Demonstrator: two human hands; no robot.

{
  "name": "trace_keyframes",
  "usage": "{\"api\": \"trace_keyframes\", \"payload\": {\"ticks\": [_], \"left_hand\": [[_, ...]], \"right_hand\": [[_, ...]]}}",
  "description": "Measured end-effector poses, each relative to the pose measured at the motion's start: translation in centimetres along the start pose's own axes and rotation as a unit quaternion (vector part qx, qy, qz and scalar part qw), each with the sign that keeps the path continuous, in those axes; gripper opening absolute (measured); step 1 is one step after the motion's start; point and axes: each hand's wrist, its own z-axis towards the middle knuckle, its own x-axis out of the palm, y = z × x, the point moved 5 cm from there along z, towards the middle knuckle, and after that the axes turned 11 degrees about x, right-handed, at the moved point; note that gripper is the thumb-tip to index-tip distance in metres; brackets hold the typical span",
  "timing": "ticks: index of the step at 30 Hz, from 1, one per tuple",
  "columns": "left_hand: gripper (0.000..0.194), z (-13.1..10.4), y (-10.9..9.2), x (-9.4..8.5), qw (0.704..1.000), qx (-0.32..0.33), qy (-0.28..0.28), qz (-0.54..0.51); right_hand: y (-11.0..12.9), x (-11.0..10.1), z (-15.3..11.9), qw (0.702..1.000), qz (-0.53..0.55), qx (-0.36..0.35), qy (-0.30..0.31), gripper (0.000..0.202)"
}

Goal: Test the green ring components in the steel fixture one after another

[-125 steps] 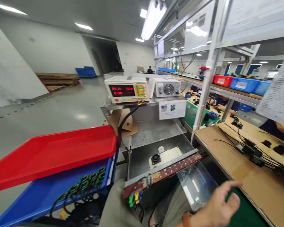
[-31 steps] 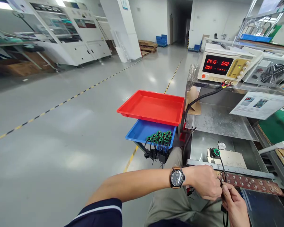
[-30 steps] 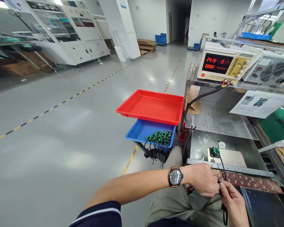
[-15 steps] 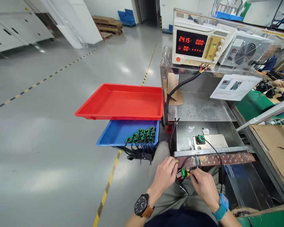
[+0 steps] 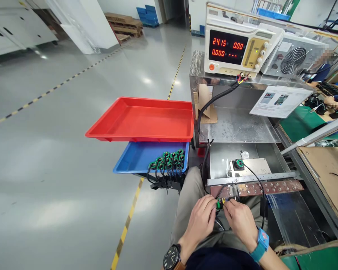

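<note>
Above my lap, both hands meet at a small green and yellow connector piece (image 5: 221, 203) just below the drilled brown strip (image 5: 256, 188). My left hand (image 5: 202, 216), a watch on its wrist, has its fingers closed on the piece's left side. From the right, my right hand (image 5: 240, 218), with a blue wrist strap, pinches at its other side. The fingers hide much of the piece. Behind the strip, a round green-ringed connector (image 5: 238, 164) sits on a metal box (image 5: 257, 167). Its black cable (image 5: 255, 177) runs down over the strip past my right hand.
A red tray (image 5: 143, 120) stands above a blue tray (image 5: 129, 159) holding several green-ringed cable connectors (image 5: 167, 161). The power supply (image 5: 233, 50) with red digits sits on the shelf, a sheet of paper (image 5: 280, 101) below it. At far right, another person's hand (image 5: 334, 102) is over a green mat.
My left hand has moved right and closed in on the connector piece. My right hand has shifted slightly left. The lower readout on the power supply has changed.
</note>
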Motion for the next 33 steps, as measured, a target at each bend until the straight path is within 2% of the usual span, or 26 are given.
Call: {"api": "trace_keyframes", "payload": {"ticks": [7,14,20,27,33], "left_hand": [[0.026,-0.2,0.1,0.5,1.0,-0.006,-0.001,0.005],[0.03,-0.5,-0.7,1.3,0.997,0.002,0.001,0.078],[0.031,-0.6,-0.9,1.7,0.99,0.028,-0.006,0.141],[0.029,-0.6,0.0,1.9,0.979,0.094,-0.034,0.18],[0.029,-1.8,1.7,3.2,0.97,0.129,-0.027,0.206]], "right_hand": [[-0.1,-0.2,0.9,0.997,0.06,0.046,0.027,0.022],[0.7,-0.2,1.4,0.997,0.024,0.072,0.02,0.02],[0.8,0.1,1.6,0.994,0.032,0.099,0.045,0.021],[0.6,0.5,1.7,0.993,0.052,0.101,0.044,0.021],[0.6,1.3,1.9,0.993,0.035,0.103,0.055,0.02]]}}
